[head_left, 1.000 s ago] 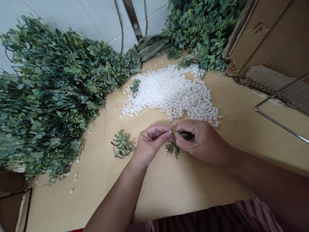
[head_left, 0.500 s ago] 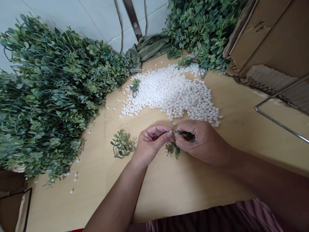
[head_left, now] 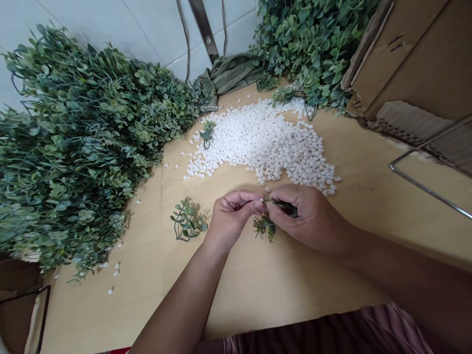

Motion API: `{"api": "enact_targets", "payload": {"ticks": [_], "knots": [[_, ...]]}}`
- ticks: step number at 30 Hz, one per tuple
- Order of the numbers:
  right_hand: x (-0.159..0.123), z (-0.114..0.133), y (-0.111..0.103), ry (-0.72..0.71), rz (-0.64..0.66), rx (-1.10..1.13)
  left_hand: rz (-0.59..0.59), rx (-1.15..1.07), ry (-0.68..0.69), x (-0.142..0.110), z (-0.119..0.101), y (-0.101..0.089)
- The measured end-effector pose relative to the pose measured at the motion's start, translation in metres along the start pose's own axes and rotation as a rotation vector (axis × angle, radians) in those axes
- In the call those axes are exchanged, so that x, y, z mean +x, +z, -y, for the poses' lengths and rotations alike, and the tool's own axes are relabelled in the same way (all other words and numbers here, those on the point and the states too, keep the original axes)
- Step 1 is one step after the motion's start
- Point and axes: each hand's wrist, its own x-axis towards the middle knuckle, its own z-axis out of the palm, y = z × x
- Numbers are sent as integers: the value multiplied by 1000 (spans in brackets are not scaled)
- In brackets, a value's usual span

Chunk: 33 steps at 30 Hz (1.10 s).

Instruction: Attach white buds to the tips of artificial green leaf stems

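Observation:
My right hand [head_left: 308,216] is closed around a small green artificial sprig [head_left: 264,227], whose leaves hang below my fingers. My left hand [head_left: 230,216] pinches a tiny white piece [head_left: 261,200] at the sprig's stem tip, fingertips touching the right hand's. Both hands hover just above the wooden table [head_left: 258,285], right in front of a heap of small white pieces [head_left: 265,142]. A loose green sprig [head_left: 188,223] lies on the table just left of my left hand.
A big pile of artificial foliage [head_left: 73,142] fills the left side and another pile [head_left: 309,44] sits at the back. Cardboard boxes [head_left: 416,64] and a metal rod frame [head_left: 424,162] stand at the right. Another sprig [head_left: 207,132] lies by the white heap.

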Motion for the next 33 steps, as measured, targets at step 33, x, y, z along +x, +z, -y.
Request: {"api": "enact_targets", "payload": {"ticks": [33], "knots": [[2,-3,1,-6,-23,58,-2,-65,14,4,5,3]]}}
